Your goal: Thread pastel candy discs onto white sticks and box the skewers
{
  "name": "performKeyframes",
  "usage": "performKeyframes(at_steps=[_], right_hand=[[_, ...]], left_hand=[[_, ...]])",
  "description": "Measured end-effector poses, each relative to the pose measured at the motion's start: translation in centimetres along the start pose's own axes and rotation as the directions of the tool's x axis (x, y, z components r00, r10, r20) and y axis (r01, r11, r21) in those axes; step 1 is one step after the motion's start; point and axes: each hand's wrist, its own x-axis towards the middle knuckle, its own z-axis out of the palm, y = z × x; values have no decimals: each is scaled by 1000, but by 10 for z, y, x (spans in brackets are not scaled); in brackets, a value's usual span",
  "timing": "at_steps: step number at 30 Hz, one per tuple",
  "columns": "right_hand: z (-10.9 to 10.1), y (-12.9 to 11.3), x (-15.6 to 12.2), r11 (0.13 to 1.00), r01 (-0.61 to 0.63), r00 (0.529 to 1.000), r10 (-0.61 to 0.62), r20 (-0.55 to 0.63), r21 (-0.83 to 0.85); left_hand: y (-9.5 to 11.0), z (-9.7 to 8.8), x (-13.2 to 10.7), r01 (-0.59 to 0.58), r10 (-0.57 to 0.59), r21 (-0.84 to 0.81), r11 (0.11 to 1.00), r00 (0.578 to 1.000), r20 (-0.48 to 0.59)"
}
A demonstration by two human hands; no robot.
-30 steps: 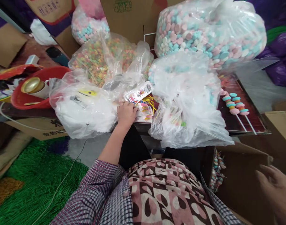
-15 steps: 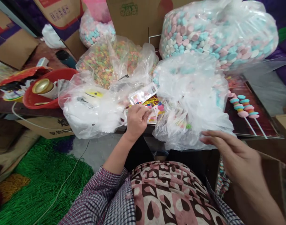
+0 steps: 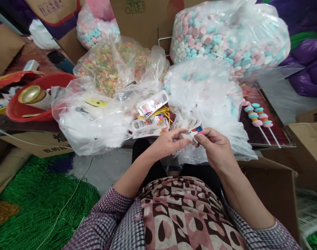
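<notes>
My left hand (image 3: 170, 141) and my right hand (image 3: 214, 147) meet in front of my lap, both pinching a small clear printed wrapper (image 3: 196, 131) with red and blue marks. Just beyond them on the table edge lies a pile of the same printed wrappers (image 3: 150, 122) with yellow sticks (image 3: 166, 113). A clear bag of wrappers (image 3: 207, 114) hangs over the table edge behind my hands. Two finished candy skewers (image 3: 259, 118) of pink and blue discs lie on the table at the right.
Big clear bags of pastel candy (image 3: 226, 34) and multicoloured candy (image 3: 109, 66) crowd the table. A white-filled bag (image 3: 91, 121) sits left, beside a red basin (image 3: 31, 104) holding a gold tape roll. An open cardboard box (image 3: 273, 187) stands at my right knee; green matting (image 3: 39, 205) covers the floor.
My left hand left the wrapper pile with one wrapper and drew back toward me. My right hand came up from the box at the right and joined it on the wrapper.
</notes>
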Motion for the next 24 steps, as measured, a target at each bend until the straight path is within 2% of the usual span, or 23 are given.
performKeyframes(at_steps=[2, 4, 7, 10, 14, 20, 24], right_hand=[[-4, 3, 0, 999, 37, 998, -39, -50, -29], [-8, 6, 0, 998, 45, 994, -49, -99, -43], [-10, 8, 2, 999, -22, 996, 19, -87, -31], [-9, 6, 4, 997, -73, 997, 73, -21, 4], [-7, 6, 4, 998, -54, 994, 55, -91, 14], [-7, 15, -3, 999, -18, 992, 14, -126, -27], [-7, 17, -2, 996, -89, 994, 88, -67, -18]], left_hand=[[1, -1, 1, 25, -25, -16, 1000, 999, -22], [1, -1, 1, 17, -17, -1, 1000, 993, -115], [4, -3, -1, -1, 21, 100, 995, 981, -191], [7, -5, -3, -11, 47, 227, 974, 986, -157], [11, -5, -3, -17, 61, 326, 945, 990, -126], [7, -1, -1, -44, 76, 299, 953, 992, -96], [3, -3, -2, 0, 25, 250, 968, 995, -98]])
